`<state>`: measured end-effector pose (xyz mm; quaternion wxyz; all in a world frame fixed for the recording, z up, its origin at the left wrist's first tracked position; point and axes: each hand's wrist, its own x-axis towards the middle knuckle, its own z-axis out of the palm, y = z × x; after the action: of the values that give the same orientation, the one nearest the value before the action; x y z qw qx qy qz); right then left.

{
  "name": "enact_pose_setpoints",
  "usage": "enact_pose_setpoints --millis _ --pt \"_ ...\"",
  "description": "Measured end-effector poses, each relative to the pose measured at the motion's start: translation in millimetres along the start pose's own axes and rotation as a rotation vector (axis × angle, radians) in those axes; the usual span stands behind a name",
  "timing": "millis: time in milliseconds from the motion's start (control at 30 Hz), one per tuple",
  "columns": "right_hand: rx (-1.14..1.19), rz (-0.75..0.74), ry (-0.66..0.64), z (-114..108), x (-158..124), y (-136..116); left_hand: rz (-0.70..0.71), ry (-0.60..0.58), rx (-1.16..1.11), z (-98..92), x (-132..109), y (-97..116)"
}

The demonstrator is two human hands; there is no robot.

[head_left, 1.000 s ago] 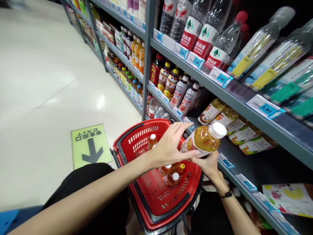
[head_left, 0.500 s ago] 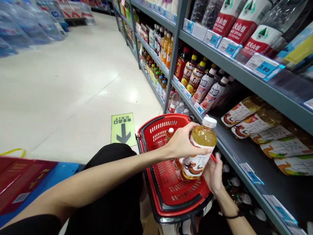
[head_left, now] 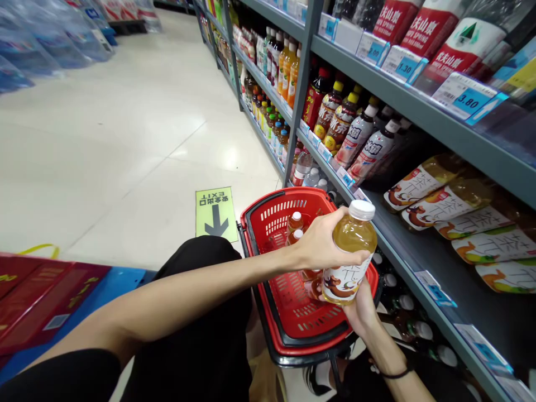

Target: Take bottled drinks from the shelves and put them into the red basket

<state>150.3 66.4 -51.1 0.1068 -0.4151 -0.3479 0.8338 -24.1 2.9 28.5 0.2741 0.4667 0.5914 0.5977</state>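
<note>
A large bottle of amber tea point(head_left: 349, 254) with a white cap and an illustrated label stands nearly upright above the red shopping basket point(head_left: 307, 349). My left hand point(head_left: 324, 240) is closed round its upper part, thumb across the front. My right hand point(head_left: 362, 310) is under and behind its lower end, fingertips showing at the left of the base; the rest of that grip is hidden by the bottle. Inside the basket, several smaller bottles with white caps point(head_left: 295, 222) lie partly behind my left hand and wrist.
On the right, a grey shelf point(head_left: 473, 307) holds several similar tea bottles point(head_left: 444, 204) lying down; dark-capped and white-capped drinks stand below. A green exit sign point(head_left: 215, 215) is on the floor. Red boxes point(head_left: 42, 301) are at lower left, wrapped water packs point(head_left: 46, 39) at upper left.
My right hand has come in from beside the bottle to take its lower end. The left hand keeps its hold. The view has shifted slightly, showing more of the bottles in the basket.
</note>
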Motion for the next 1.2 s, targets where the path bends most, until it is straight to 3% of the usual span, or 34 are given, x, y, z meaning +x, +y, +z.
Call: enact_pose_setpoints --millis 367,667,833,1200 --pt "-0.004 -0.032 -0.002 -8 0 -3 0.140 0.056 0.063 3.5 -3 1" --pt "-0.038 0.037 -0.064 -5 1 -9 0.102 0.055 0.045 2.7 -4 -2" --pt "-0.014 0.017 0.000 -2 -1 -12 0.126 0.060 0.052 3.8 -4 -5" --pt "0.016 0.045 -0.003 5 -6 -18 0.139 0.053 0.043 3.9 -4 -7"
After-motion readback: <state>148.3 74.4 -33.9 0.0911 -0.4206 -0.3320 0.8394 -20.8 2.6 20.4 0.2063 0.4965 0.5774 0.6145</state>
